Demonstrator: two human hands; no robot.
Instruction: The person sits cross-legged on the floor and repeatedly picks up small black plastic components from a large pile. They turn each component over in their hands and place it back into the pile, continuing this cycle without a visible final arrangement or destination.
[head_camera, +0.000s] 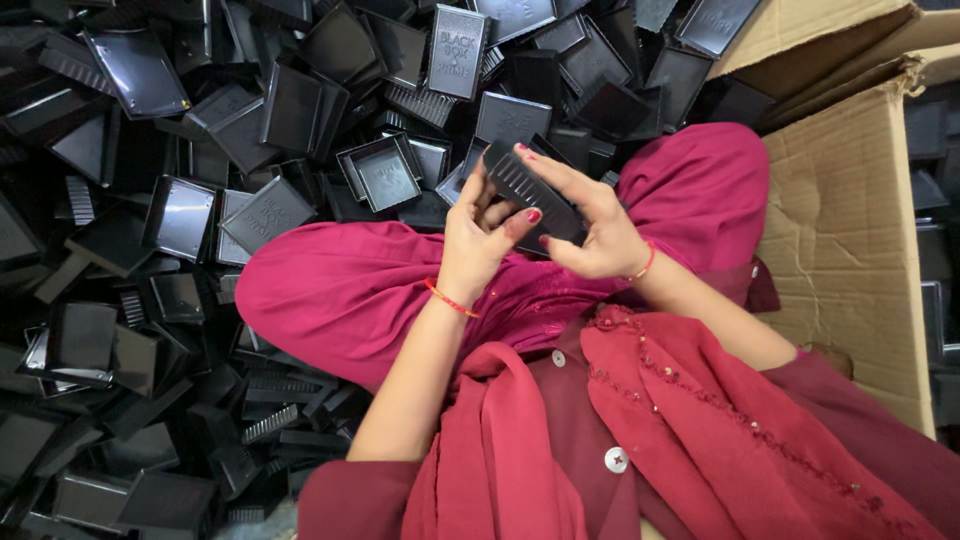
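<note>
Both hands clamp one black ribbed plastic piece (530, 195) above the person's lap: the left hand (478, 240) pinches its near end, the right hand (592, 232) cups its far edge. It looks light, stiff and slick, best held by its edges. Heaped black trays (180, 215) lie beyond it, a cardboard box (850, 230) to its right.

I hold a flat black plastic box (530, 195) with a ribbed face, tilted over my lap. My left hand (480, 240) and right hand (595, 235) pinch its ends.
</note>
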